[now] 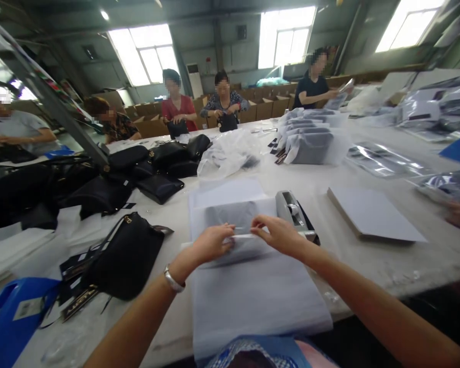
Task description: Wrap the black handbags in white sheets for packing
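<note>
Directly in front of me lies a dark bag (232,217) wrapped in thin white tissue paper (249,250). My left hand (214,241), with a silver bracelet at its wrist, has its fingers closed at the folded edge of the paper. Across from it, my right hand (276,234) pinches the same edge, thumb against fingers. Whether a strip of tape lies between the fingertips is too small to tell. Beyond my right hand stands a grey tape dispenser (293,212). Under the bundle are more sheets of white paper (256,306).
A black handbag (128,260) with tags and a blue plastic container (19,319) stand at the left. Behind them are piled black bags (95,194). Wrapped bags (310,145) stand in a row ahead. A white board (375,212) lies right. Several co-workers sit across the table.
</note>
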`<act>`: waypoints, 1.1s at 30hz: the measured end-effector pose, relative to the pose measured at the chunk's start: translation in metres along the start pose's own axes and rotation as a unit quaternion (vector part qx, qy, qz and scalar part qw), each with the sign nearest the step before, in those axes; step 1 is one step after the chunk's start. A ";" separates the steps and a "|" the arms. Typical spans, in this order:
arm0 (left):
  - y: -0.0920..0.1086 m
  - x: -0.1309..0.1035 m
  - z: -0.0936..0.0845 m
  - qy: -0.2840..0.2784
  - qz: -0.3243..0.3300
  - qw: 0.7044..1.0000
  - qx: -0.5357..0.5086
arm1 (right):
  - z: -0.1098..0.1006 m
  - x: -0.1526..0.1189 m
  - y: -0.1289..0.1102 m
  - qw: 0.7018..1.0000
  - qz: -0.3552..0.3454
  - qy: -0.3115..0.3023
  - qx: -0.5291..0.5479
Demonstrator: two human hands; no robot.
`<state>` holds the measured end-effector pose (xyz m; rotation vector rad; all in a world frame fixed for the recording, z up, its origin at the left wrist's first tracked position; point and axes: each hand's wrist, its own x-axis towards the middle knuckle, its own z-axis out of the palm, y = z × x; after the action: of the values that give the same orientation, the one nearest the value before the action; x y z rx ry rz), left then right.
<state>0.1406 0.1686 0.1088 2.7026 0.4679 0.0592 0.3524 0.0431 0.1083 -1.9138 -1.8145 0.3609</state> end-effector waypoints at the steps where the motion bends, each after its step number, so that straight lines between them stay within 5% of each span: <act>1: 0.002 -0.002 0.008 0.013 -0.008 1.000 0.008 | 0.002 -0.003 -0.003 1.000 -0.020 0.010 -0.009; 5: 0.008 -0.006 0.027 0.050 -0.025 0.998 0.041 | 0.016 -0.011 -0.012 0.988 -0.137 0.023 -0.065; 8: 0.010 -0.006 0.025 0.057 -0.039 0.997 0.043 | 0.025 -0.006 -0.012 0.981 -0.161 0.013 -0.110; 22: -0.013 -0.024 0.020 0.050 -0.105 0.990 0.076 | 0.036 0.013 0.016 0.982 -0.097 0.003 -0.160; 33: -0.022 -0.019 0.016 0.070 -0.147 0.985 0.049 | 0.026 0.023 0.009 0.983 -0.008 -0.030 -0.182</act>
<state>0.1179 0.1756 0.0862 2.7042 0.9291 0.1469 0.3492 0.0702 0.0850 -2.1454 -2.0461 0.0820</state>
